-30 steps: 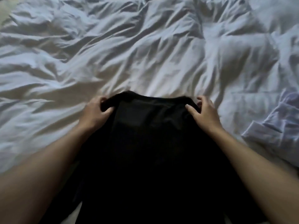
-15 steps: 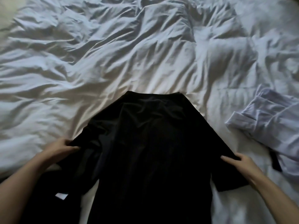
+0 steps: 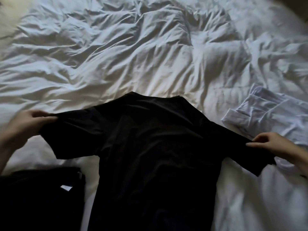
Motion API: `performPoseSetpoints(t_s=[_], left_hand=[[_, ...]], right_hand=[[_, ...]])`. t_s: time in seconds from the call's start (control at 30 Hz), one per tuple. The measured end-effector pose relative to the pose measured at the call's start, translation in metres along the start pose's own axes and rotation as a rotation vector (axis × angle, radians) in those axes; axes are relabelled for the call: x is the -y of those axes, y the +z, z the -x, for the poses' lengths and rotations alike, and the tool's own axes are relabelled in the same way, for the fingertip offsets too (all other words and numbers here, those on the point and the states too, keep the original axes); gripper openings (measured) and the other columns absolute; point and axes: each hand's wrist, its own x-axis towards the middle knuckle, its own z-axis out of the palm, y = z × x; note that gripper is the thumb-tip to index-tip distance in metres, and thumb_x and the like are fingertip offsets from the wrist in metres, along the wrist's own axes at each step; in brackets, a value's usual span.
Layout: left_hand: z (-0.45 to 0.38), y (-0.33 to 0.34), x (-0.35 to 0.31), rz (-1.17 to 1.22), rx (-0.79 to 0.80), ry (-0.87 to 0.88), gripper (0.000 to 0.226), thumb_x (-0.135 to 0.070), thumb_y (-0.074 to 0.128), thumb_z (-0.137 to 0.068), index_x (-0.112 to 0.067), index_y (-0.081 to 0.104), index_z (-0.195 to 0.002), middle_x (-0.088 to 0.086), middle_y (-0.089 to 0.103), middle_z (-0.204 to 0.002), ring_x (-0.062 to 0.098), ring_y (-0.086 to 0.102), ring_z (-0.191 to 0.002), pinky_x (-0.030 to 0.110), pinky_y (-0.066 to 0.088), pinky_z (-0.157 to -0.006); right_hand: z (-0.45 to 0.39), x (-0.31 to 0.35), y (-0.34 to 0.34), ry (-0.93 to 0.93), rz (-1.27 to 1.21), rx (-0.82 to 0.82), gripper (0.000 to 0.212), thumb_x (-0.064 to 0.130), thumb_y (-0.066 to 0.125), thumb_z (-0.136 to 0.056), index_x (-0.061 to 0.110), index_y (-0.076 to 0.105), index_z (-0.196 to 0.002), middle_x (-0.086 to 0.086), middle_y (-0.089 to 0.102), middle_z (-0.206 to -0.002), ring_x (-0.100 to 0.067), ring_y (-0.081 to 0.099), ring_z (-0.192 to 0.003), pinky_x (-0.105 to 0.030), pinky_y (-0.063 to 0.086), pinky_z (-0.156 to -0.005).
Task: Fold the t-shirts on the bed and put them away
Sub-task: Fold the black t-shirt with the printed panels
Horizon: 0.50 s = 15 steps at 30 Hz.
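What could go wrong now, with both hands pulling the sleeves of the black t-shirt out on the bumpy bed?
1. The white duvet is very rumpled, so the black t-shirt may fold crooked.
2. The right hand works close to the white garment; it might get dragged along.
3. The left hand holds its sleeve lifted; let go carelessly, it may bunch up near the other dark garment.

You're working in dim light; the brightest patch falls on the white bed [image 3: 150,64] near the middle, fading toward the corners. Your left hand [image 3: 25,125] is motion-blurred, and the black t-shirt [image 3: 158,147] shows almost no detail.
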Motion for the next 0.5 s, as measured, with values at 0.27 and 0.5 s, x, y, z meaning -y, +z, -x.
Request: performPoseSetpoints(t_s=[0.27, 0.5], left_hand=[[0.080, 0.070, -0.046, -0.122, -0.042, 0.244, 0.007, -0.013, 0.068, -0.091, -0.008, 0.068, -0.094, 0.011, 0.064, -0.070, 0.021, 0.055, -0.057, 0.024, 0.044, -0.052], [0.135, 0.196, -0.070, -0.083, 0.116, 0.277, 0.027, -0.022, 0.072, -0.088, -0.012, 0.067, -0.113, 0.004, 0.069, -0.100, 0.016, 0.065, -0.088, 0.027, 0.050, -0.073]], right_hand=[[0.006, -0.013, 0.046, -0.030, -0.070, -0.131, 0.032, 0.009, 0.057, -0.097, 0.009, 0.068, -0.067, -0.009, 0.062, -0.058, -0.023, 0.054, -0.058, -0.037, 0.041, -0.055], [0.030, 0.036, 0.065, 0.034, -0.556, -0.152, 0.035, 0.028, 0.061, -0.097, -0.007, 0.062, -0.102, -0.012, 0.059, -0.076, -0.021, 0.055, -0.071, -0.029, 0.047, -0.055]])
